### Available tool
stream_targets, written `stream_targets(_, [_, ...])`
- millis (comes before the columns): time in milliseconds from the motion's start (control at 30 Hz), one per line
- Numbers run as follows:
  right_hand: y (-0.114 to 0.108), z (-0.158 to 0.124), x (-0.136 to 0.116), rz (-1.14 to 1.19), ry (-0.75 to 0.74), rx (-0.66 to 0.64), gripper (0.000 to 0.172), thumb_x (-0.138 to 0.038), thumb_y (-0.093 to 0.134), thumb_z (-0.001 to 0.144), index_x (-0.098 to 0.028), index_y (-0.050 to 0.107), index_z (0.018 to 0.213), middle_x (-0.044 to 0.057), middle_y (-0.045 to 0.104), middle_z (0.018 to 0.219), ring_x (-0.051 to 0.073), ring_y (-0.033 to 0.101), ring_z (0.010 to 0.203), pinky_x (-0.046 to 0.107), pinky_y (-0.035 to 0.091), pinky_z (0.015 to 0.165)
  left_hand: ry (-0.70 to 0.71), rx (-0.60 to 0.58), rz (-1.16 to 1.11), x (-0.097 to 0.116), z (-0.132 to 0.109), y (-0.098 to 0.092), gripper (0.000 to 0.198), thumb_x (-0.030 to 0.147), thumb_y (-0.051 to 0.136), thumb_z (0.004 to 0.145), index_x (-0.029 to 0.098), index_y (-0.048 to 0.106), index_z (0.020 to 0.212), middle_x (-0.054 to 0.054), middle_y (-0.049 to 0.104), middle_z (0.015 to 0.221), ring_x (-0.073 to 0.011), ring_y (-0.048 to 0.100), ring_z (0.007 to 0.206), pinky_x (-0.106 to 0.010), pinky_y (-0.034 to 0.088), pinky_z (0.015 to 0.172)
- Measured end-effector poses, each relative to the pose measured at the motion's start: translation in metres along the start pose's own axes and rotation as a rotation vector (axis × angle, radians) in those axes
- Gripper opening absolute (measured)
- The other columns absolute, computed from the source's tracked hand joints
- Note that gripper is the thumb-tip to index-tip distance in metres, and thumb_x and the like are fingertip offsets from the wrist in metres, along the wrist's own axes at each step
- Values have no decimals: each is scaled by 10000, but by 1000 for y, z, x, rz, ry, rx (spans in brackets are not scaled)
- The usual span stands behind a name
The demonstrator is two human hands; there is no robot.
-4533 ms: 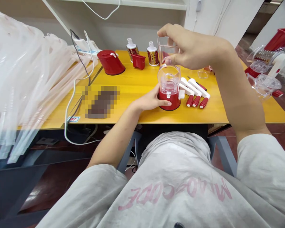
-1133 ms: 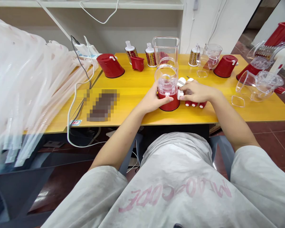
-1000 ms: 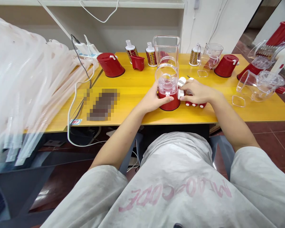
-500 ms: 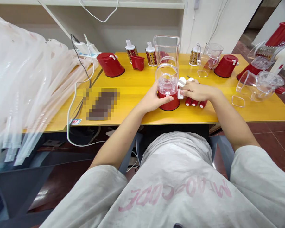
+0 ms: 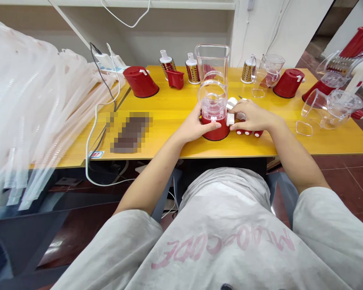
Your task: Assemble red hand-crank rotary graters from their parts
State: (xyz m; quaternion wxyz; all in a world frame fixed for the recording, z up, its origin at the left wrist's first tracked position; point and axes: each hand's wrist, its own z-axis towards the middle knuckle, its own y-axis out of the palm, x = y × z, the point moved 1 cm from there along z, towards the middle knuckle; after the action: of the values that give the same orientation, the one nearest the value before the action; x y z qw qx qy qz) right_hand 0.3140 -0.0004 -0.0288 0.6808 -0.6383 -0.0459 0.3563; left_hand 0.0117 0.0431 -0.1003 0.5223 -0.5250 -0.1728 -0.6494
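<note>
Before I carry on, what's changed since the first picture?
The right hand let go of the clear hopper and came down to the white knob beside the red base. The left hand stays on the base; the hopper still stands upright.

The head camera looks forward and down across the table.

From my remote seat I see a round red base upright on the table, its bottom edge dark. A clear housing stands on it, round opening facing six o'clock, tall chute towards twelve. A white knob juts out at three.
</note>
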Motion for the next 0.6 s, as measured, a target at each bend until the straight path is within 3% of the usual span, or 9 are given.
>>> stream_targets(100, [1,1,2,-36,-33,-42,388,-593,1013,937,-256,928,1108,144,904,1151,438,821,1268,640,619,1277,-11,1,-36,-3,1,0,1288,785,1161,773,202,644,1798,-252,645,1941,-525,640,1808,-709,458,1583])
stream_targets(200, [-2,-3,-2,63,3,-46,471,-685,996,951,-257,934,1138,107,908,1036,367,848,1024,588,697,1110,-13,15,-93,-9,4,1,1353,843,1183,710,234,644,1792,-238,674,1916,-522,648,1802,-690,484,1568])
stream_targets(300, [-4,-11,-8,259,102,-78,619,-757,903,1027,-261,925,1397,68,917,974,284,811,750,513,726,852,9,56,-149,-13,7,3,1335,944,1139,718,244,660,1749,-220,734,1854,-506,682,1770,-668,504,1548])
stream_targets(367, [-4,-15,-10,350,172,-78,698,-755,884,1047,-271,880,1550,72,945,1072,276,814,710,506,728,780,20,73,-159,-13,9,3,1263,961,1108,763,237,680,1706,-214,767,1810,-493,709,1739,-656,523,1528])
stream_targets(433, [-3,-16,-8,357,188,-48,673,-727,884,1054,-293,876,1568,81,961,1228,303,862,807,540,757,840,22,66,-148,-10,9,3,1188,933,1101,806,230,698,1674,-215,775,1796,-484,719,1726,-637,541,1514])
stream_targets(500, [-1,-14,-3,280,135,34,594,-705,884,1052,-297,917,1483,93,957,1344,361,903,1019,595,768,1019,23,46,-141,-5,7,2,1128,908,1089,848,216,711,1654,-223,778,1785,-477,730,1707,-622,557,1501])
stream_targets(600, [0,-6,9,124,41,183,547,-709,797,1096,-262,955,1371,143,949,1397,436,862,1320,667,668,1289,13,0,-133,4,7,-2,1065,878,1074,894,193,731,1634,-231,812,1720,-471,776,1631,-631,594,1457])
